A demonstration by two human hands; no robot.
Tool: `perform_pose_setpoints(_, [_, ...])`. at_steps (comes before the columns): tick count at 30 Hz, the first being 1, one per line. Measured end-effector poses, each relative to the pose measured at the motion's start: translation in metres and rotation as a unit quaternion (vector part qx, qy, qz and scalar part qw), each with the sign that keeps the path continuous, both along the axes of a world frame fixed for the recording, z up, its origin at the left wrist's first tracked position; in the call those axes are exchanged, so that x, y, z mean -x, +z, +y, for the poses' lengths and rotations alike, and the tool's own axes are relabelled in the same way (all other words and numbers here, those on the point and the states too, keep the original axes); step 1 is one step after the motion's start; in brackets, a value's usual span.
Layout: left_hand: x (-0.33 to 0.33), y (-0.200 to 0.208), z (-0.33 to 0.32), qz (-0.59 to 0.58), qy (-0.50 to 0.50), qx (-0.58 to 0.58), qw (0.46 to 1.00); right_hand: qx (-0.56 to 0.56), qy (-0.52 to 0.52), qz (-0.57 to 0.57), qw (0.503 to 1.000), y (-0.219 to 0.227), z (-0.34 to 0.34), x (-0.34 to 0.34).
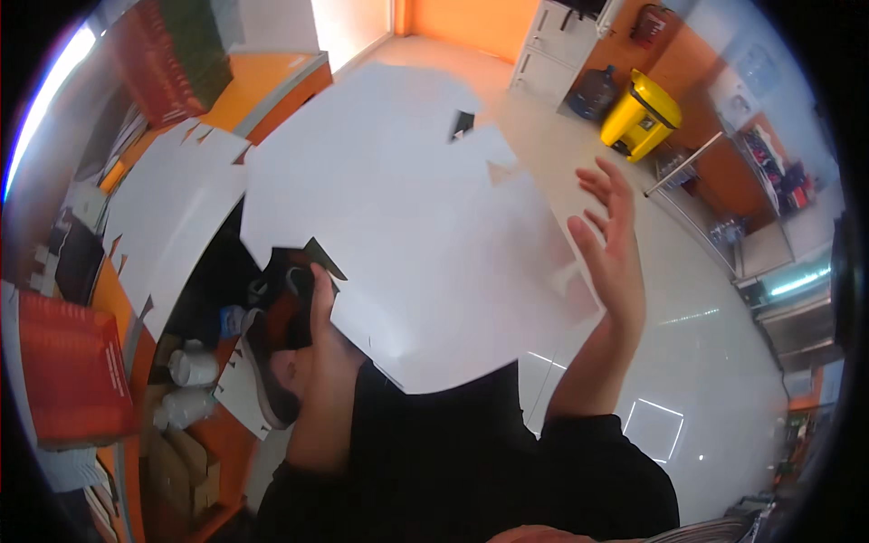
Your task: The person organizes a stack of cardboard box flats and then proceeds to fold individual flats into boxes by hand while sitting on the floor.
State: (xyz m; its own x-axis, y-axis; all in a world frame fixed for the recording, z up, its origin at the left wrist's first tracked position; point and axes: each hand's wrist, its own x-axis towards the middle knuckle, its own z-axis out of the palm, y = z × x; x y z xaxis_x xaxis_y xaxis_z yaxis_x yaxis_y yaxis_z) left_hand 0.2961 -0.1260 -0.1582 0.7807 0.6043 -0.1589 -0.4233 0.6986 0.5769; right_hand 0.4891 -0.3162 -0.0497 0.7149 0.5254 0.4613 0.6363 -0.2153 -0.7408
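Note:
A large white sheet (pixel 389 199) with angular cut edges, a small opening and a few notches is held up in front of me. My left hand (pixel 323 312) grips its lower left edge, the thumb on top beside a dark tab (pixel 326 258); its other fingers are hidden underneath. Beside the sheet's right edge is my right hand (pixel 617 244), raised with fingers apart and nothing in it. Whether its wrist touches the sheet I cannot tell. A second white sheet (pixel 176 208) with small notches lies on the orange desk (pixel 272 86) to the left.
A red box (pixel 72 371) stands at the left, with a red and green box (pixel 172 63) farther back. White containers (pixel 193 366), an opened cardboard box (pixel 176 475) and a shoe (pixel 262 371) are below. Far right are a yellow bin (pixel 641 118) and a water jug (pixel 595 92).

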Motion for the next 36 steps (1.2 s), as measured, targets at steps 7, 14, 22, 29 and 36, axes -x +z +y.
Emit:
perform_pose_setpoints(7, [0.005, -0.029, -0.008, 0.043, 0.018, -0.092, 0.995, 0.006, 0.221, 0.505, 0.834, -0.080, 0.003, -0.024])
perform_pose_setpoints(14, [0.036, -0.075, -0.018, -0.036, -0.112, -0.032, 0.993, -0.088, 0.191, 0.476, 0.854, -0.118, 0.007, -0.017])
perform_pose_setpoints(22, [0.032, -0.072, -0.013, 0.001, -0.160, -0.021, 0.987, -0.296, 0.362, 0.617, 0.633, -0.140, -0.006, -0.023])
perform_pose_setpoints(29, [0.031, -0.065, -0.013, -0.064, -0.176, -0.010, 0.982, -0.330, 0.249, 0.588, 0.695, -0.170, -0.002, 0.003])
perform_pose_setpoints(36, [0.043, -0.071, -0.011, -0.046, -0.238, -0.064, 0.968, -0.187, 0.279, 0.551, 0.764, -0.157, -0.023, 0.003])
